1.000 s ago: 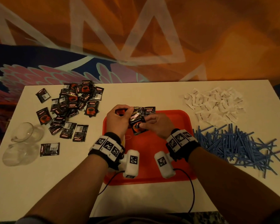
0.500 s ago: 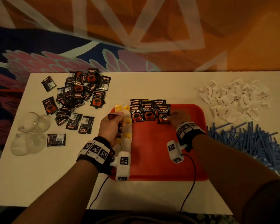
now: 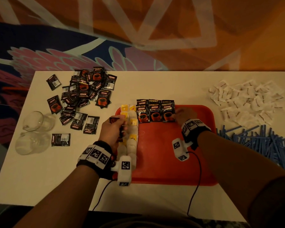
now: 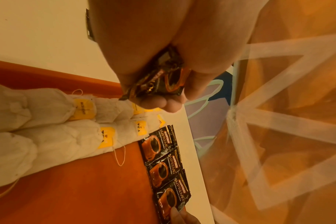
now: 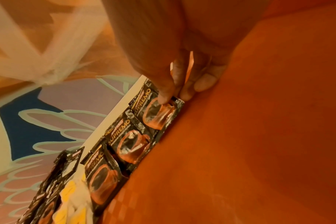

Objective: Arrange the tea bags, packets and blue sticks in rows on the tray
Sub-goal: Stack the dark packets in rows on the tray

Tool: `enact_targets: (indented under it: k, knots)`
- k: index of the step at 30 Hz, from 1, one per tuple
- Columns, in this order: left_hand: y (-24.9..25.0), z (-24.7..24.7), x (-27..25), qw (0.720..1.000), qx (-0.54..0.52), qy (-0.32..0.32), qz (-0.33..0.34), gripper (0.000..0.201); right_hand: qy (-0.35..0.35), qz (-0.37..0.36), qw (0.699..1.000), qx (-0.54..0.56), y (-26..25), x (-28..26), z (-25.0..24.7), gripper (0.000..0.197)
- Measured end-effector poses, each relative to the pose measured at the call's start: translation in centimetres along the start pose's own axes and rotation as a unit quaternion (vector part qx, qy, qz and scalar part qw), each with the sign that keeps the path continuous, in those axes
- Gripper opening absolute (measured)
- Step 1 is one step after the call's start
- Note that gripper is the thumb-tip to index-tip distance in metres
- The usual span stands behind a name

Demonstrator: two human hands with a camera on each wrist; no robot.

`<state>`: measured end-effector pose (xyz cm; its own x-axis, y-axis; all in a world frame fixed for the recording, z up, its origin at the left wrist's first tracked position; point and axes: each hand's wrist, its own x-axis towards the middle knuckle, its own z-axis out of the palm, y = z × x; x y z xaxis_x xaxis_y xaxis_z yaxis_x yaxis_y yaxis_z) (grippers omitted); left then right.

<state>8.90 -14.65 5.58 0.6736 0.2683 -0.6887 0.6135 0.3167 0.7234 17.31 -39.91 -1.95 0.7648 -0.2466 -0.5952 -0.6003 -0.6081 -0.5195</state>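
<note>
Since a second ago, three coffee packets (image 3: 155, 112) lie in a row on the tray (image 3: 171, 153). Your right hand (image 3: 185, 115) presses the rightmost with straight fingers; your left hand (image 3: 112, 130) grasps spare packets (image 4: 163, 81).

Both forearms reached forward side by side, each wrist wrapped in a dark band carrying white marker blocks. The left hand (image 3: 113, 129) was curled into a loose fist, thumb side up, its fingers (image 4: 163, 104) closed round a few dark coffee packets (image 4: 163, 80). The right hand (image 3: 185, 114) lay further forward, palm down, with fingers pointed to the left. Its thumb (image 5: 163, 91) pressed down on the rightmost packet (image 5: 159, 112) of a row of 3.
</note>
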Motion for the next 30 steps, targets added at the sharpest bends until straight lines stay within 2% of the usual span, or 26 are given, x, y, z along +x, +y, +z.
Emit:
enact_targets:
  k: [6,9,11,13,15,18,21,24,26,28,29,30]
  knots:
    - [0.1,-0.3,0.2,1.000,0.002,0.010,-0.006,0.013,0.006,0.006,1.000,0.019,0.0,-0.2,-0.2,0.023]
    - [0.1,-0.1,0.0,1.000,0.021,0.000,-0.010,0.027,0.012,0.004,1.000,0.021,0.0,-0.5,-0.7,0.022]
    - [0.5,0.4,-0.6,0.999,-0.017,-0.027,-0.023,0.039,0.011,0.004,1.000,0.020,0.1,-0.7,-1.1,0.024]
    - [1.1,1.1,-1.5,0.992,-0.101,-0.060,-0.043,0.046,0.010,-0.001,1.000,0.008,0.2,-1.0,-1.7,0.025]
    - [1.6,1.6,-2.1,0.984,-0.145,-0.081,-0.055,0.042,0.001,-0.029,0.999,-0.027,-0.1,-1.9,-2.3,0.022]
    - [1.9,2.5,-2.3,0.990,-0.106,-0.083,-0.046,0.026,-0.017,-0.125,0.989,-0.070,-1.2,-4.5,-2.4,0.019]
    - [1.7,3.6,-2.4,0.997,-0.018,-0.081,0.006,0.027,-0.091,-0.218,0.971,0.034,-2.4,-7.9,-1.9,0.017]
    - [1.4,4.6,-2.5,0.992,0.063,-0.078,0.074,0.023,-0.221,-0.204,0.944,0.133,-3.4,-10.6,-1.3,0.020]
    - [1.5,5.3,-2.9,0.989,0.072,-0.070,0.113,0.023,-0.251,-0.212,0.929,0.170,-3.5,-11.3,-1.3,0.019]
    - [1.9,5.8,-3.5,0.989,0.050,-0.069,0.122,0.016,-0.203,-0.234,0.932,0.187,-3.4,-11.6,-1.6,0.019]
    - [2.2,5.9,-3.8,0.991,0.023,-0.075,0.109,0.006,-0.152,-0.248,0.941,0.175,-3.3,-11.6,-1.9,0.017]
    - [2.5,6.0,-4.1,0.993,-0.007,-0.087,0.081,0.011,-0.097,-0.263,0.948,0.154,-3.3,-11.6,-2.2,0.015]
